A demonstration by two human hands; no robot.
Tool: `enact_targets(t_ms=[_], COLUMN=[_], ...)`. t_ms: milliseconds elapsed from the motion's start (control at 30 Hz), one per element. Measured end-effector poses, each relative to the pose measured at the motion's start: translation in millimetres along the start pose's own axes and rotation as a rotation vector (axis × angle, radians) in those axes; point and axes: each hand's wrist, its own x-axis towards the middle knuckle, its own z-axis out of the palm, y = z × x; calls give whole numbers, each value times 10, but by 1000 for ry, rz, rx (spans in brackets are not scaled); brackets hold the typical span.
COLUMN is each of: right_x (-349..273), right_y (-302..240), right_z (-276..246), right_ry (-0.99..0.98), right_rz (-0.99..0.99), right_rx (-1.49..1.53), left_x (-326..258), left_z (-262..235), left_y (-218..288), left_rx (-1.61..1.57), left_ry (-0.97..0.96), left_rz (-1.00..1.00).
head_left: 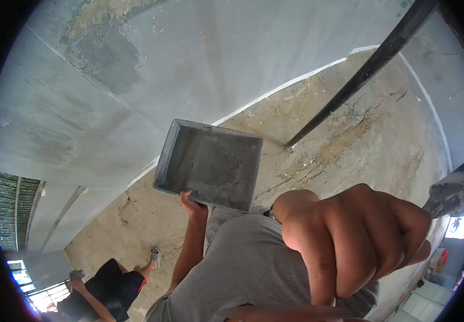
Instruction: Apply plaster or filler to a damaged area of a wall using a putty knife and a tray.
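Note:
A shallow grey rectangular tub (216, 169), smeared inside with dried grey material, is held out in front of me. My left hand (193, 204) grips its near rim, thumb over the edge and fingers out of sight underneath. Close to the camera, my right hand (352, 239) is raised and curled into a fist; its palm side is hidden. Beside its knuckles is a grey, crusted object (451, 189). Whether that object is in my right hand, I cannot tell.
A dark pole (360, 80) slants down to the cracked floor (323, 150). Ahead and to the left stands a grey wall (189, 59) with patchy plaster. At lower left, another person in dark clothes (103, 292) has a hand on a small grey thing (77, 274).

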Motion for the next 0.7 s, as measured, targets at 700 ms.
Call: enact_targets(t_ms=[700], right_x=[-1651], right_y=[205], right_z=[-2015], right_ry=[23], right_rz=[1158], right_rx=[-2178], left_x=[-66], left_z=[172], left_y=[72], left_rx=[-27], left_ry=[-74], left_rz=[-136])
